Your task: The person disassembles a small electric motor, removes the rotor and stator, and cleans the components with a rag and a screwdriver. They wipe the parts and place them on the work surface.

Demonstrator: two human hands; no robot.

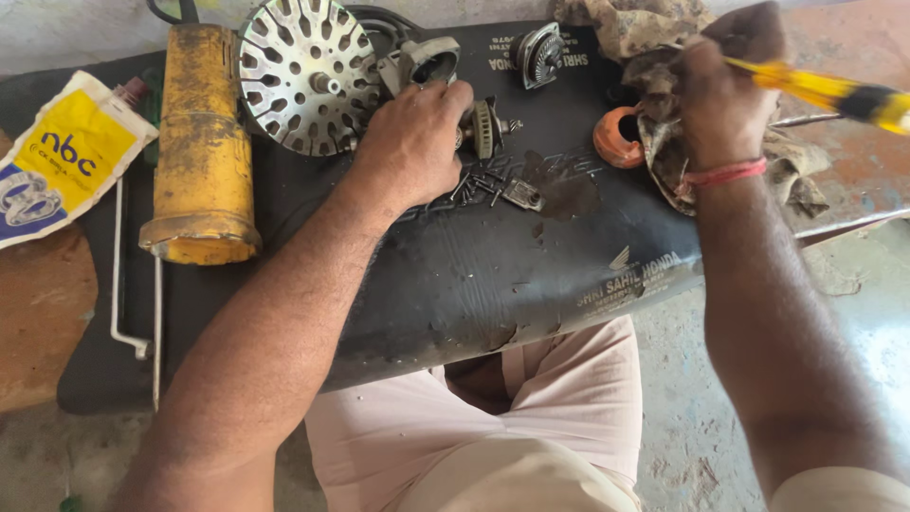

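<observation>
My left hand [412, 142] rests palm down on a black rubber mat [493, 275], fingers closed over a small metal rotor part [488, 126] beside a grey metal housing [422, 62]. My right hand [720, 95] is at the upper right, gripping a screwdriver with a yellow and black handle [834, 95]; its metal shaft [806, 120] pokes out to the right. That hand lies on a dirty rag [664, 133] next to an orange ring-shaped piece [614, 140]. Several loose screws [488, 185] lie between the hands.
A round slotted metal rotor disc [305, 74] and a yellow cylindrical motor casing [201, 142] lie at the left. A yellow, white and blue packet [62, 161] sits far left, with a thin bent metal rod [118, 275] below. A finned metal cap [540, 55] lies at the back.
</observation>
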